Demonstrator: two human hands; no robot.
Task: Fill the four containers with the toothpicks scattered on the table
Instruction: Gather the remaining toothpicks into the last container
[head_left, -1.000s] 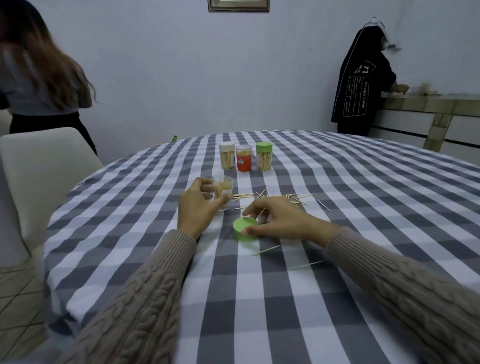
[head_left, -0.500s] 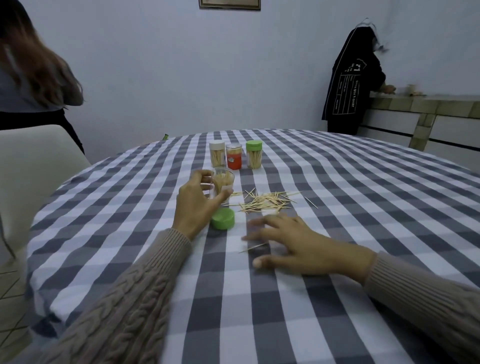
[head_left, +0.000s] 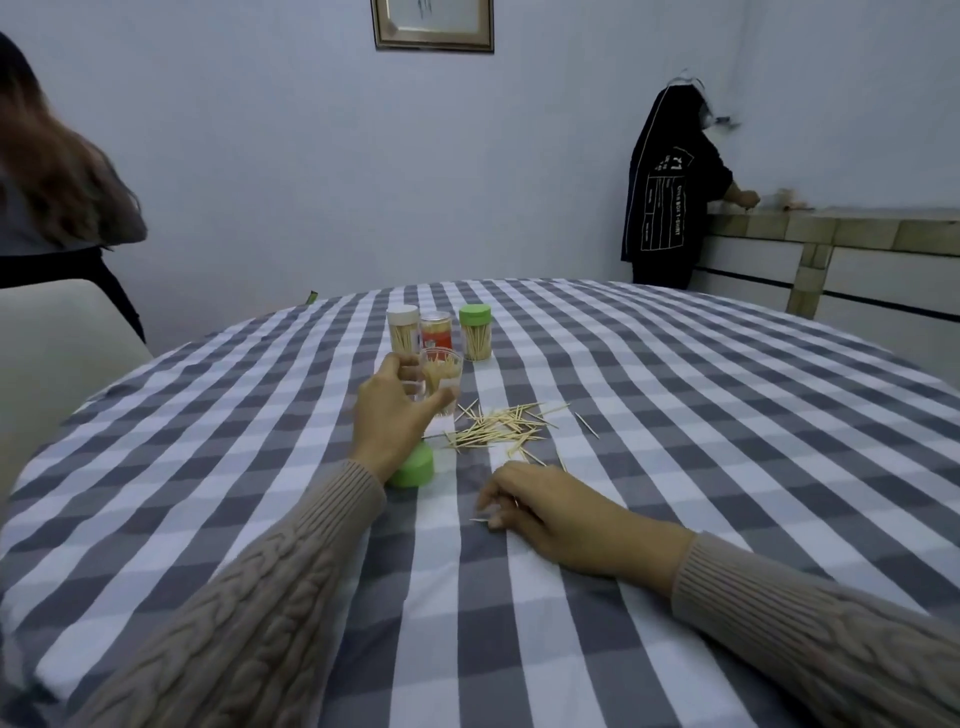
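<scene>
- Head view: the left hand (head_left: 390, 415) gripped an open clear container (head_left: 440, 380) partly filled with toothpicks, its fingers (head_left: 396, 370) and thumb curled round the wall; I could not tell whether the container stood on the bench (head_left: 675, 415) or was held just above it.
- A loose green lid (head_left: 414, 466) lay on the checked cloth just beside the left wrist.
- The right hand (head_left: 550, 506) rested on the cloth nearer the person, its curled fingers (head_left: 493, 501) pinching a toothpick (head_left: 480, 519) whose tip stuck out to the left.
- A pile of scattered toothpicks (head_left: 496, 430) lay between the open container and the right hand, with a single stray one (head_left: 586, 424) off to its right.
- Three closed containers stood in a row behind the open one: a white-lidded one (head_left: 402, 330), an orange-labelled one (head_left: 435, 330) and a green-lidded one (head_left: 475, 332).
- A white chair (head_left: 52, 353) stood at the left, and two people were at the room's edges.
</scene>
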